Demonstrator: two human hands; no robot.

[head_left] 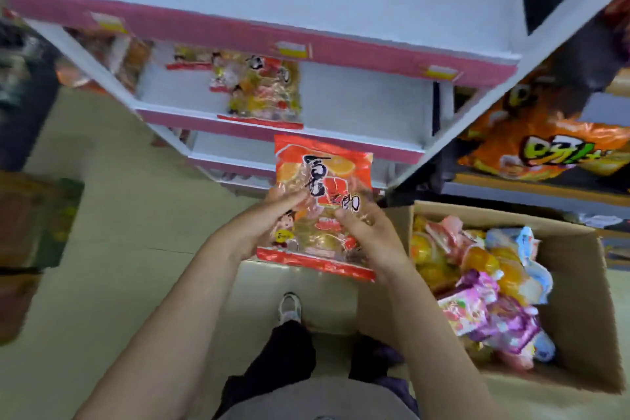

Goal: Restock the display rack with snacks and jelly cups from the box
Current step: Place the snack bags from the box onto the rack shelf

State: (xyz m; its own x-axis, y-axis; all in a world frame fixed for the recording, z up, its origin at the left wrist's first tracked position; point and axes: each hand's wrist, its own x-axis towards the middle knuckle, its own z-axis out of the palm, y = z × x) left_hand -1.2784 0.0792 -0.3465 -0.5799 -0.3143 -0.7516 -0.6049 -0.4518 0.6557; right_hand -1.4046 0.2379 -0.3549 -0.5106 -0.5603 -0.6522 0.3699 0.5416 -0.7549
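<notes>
I see both hands, left hand [269,215] and right hand [366,232], pinching the jelly bag [324,181] by its side edges; probably soft, slippery film, lumpy weight.

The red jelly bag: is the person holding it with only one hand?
No. Both the left hand and the right hand grip the red jelly bag from either side.
</notes>
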